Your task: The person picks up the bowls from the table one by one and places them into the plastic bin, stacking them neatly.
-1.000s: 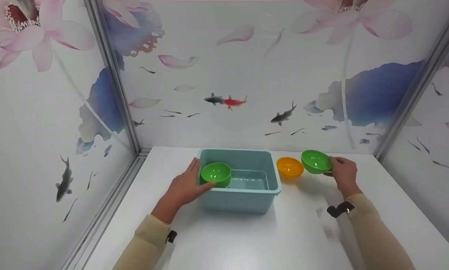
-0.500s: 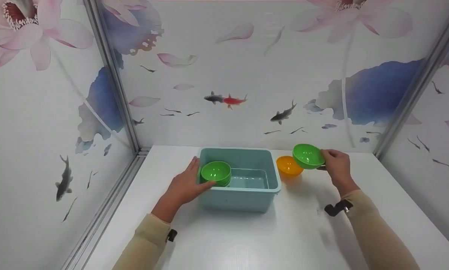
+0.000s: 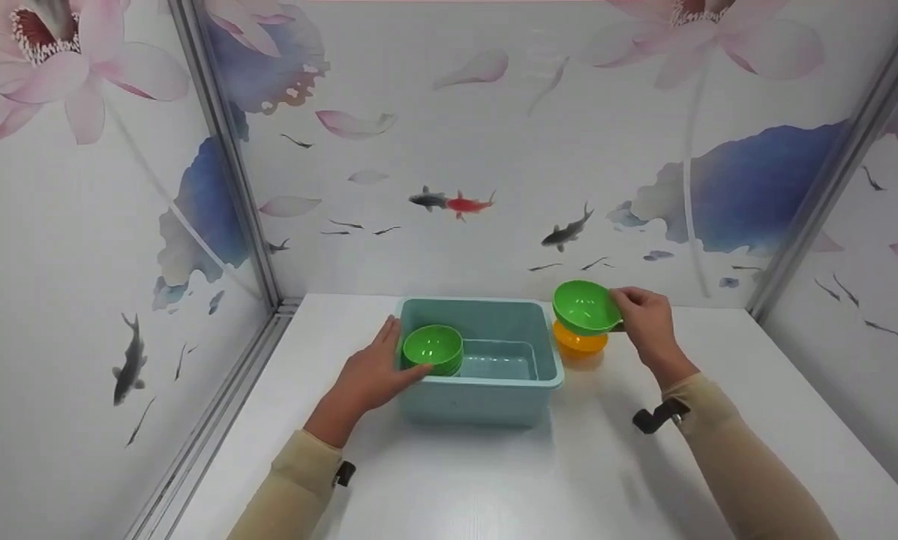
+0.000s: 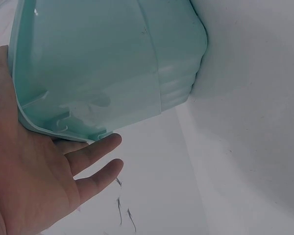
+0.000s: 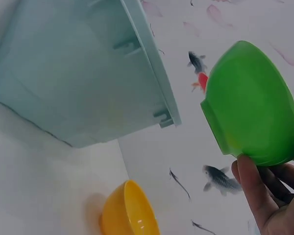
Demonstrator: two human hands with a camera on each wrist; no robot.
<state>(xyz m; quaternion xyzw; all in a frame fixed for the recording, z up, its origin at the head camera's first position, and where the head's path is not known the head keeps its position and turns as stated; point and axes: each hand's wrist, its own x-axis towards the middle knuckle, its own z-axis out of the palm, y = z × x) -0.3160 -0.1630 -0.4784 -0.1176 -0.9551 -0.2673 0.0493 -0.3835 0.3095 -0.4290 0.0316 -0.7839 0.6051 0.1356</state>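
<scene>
In the head view a green bowl is pinched at its right edge by my right hand. It hangs tilted above an orange bowl and overlaps it from there. The orange bowl stands on the table just right of a light blue-green plastic basin. My left hand rests at the basin's left front corner, fingers straight along the left side and thumb over the front rim. Inside the basin's left end sits a stack of green bowls. The right wrist view shows thumb and fingers at the held bowl's lower edge.
The white table ends at a back wall panel painted with fish and petals. A metal frame post marks the left back corner. Side panels stand left and right.
My right hand has carried the green bowl leftward and slightly up, from beside the orange bowl to above it. The left hand and basin have stayed put.
</scene>
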